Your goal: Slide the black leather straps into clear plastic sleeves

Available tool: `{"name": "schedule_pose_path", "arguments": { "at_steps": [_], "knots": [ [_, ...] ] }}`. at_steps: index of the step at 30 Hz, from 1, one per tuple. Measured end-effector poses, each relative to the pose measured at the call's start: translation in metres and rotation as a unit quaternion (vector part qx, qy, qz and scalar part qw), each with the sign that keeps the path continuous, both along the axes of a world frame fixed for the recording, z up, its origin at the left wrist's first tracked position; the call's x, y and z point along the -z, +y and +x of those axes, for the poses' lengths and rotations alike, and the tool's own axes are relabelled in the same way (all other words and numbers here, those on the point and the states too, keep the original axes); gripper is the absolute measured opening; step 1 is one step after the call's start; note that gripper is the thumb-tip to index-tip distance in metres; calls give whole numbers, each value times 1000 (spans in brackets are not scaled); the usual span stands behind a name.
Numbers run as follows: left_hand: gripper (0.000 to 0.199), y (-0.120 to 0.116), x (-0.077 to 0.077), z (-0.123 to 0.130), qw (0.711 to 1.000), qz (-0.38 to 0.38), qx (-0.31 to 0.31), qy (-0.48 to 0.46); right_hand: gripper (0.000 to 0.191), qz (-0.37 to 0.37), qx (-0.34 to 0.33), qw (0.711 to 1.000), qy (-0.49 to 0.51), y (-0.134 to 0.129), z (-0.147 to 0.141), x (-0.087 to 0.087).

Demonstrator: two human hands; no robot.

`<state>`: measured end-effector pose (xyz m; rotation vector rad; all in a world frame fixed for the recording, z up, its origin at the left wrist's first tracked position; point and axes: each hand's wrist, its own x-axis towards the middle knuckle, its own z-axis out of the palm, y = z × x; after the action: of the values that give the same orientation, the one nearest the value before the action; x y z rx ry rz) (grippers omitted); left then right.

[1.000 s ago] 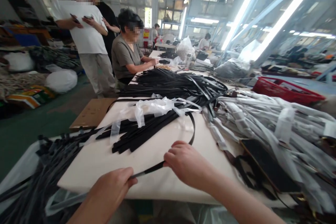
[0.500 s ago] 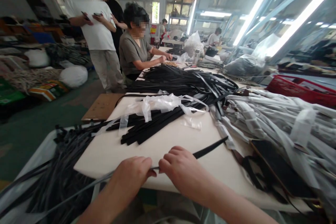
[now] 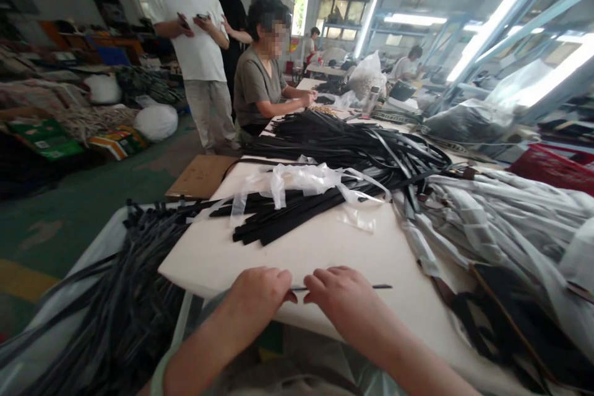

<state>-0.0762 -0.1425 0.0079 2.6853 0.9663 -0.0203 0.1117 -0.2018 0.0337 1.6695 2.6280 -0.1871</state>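
Observation:
Both my hands are closed on one thin black strap, held almost level above the front edge of the white table. My left hand pinches it just left of centre. A short gap away, my right hand grips it too, and a length of the strap sticks out to the right, seen edge-on. Beyond my hands lies a neat bundle of black straps, with crumpled clear plastic wrapping on top.
A bin of dark straps stands at the left. White-wrapped straps and a dark flat object cover the right side. A larger heap of black straps lies farther back, where a seated co-worker works. Two people stand behind.
The strap has gone from slanting upward at the right to nearly level and edge-on. My hands have shifted slightly right in view, while the whole scene has also slid right.

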Motion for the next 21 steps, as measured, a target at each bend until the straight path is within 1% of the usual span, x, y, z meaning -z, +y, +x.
{"name": "schedule_pose_path", "arguments": {
  "at_steps": [2,4,5,7,10,11,12,13,15,17,18,19,20,21],
  "knots": [
    [14,2,4,-7,1000,2,-21,7,4,-5,29,1000,-11,-1,7,0],
    [14,4,6,-12,1000,-3,-29,10,6,-15,45,999,-19,-1,13,0],
    [14,5,6,-12,1000,-5,-29,8,7,-18,45,999,-19,-1,13,0],
    [15,4,3,-9,1000,-12,-26,-4,2,-16,32,999,-15,1,6,0],
    [16,0,-6,-5,999,-40,-19,-27,30,1,-12,1000,1,1,-10,6],
    [16,-1,-8,-7,998,-52,-23,-31,36,6,-27,1000,4,1,-14,9],
    [14,-3,-9,-12,997,-63,-35,-39,38,13,-39,999,6,0,-17,12],
    [14,-5,-9,-20,994,-74,-54,-53,36,20,-50,998,9,0,-17,15],
    [21,-11,-4,-45,982,-104,-117,-101,31,41,-64,997,26,0,-15,19],
    [29,-22,7,-79,958,-142,-188,-163,29,60,-70,994,62,3,-12,22],
    [30,-30,14,-97,944,-153,-219,-192,28,66,-69,992,84,6,-11,24],
    [29,-38,21,-116,932,-152,-247,-218,27,70,-64,990,105,9,-11,25],
    [30,-46,26,-135,922,-135,-273,-238,26,72,-58,988,124,12,-12,27],
    [32,-54,29,-154,914,-101,-305,-249,26,73,-51,986,140,14,-14,28]
  ]
}}
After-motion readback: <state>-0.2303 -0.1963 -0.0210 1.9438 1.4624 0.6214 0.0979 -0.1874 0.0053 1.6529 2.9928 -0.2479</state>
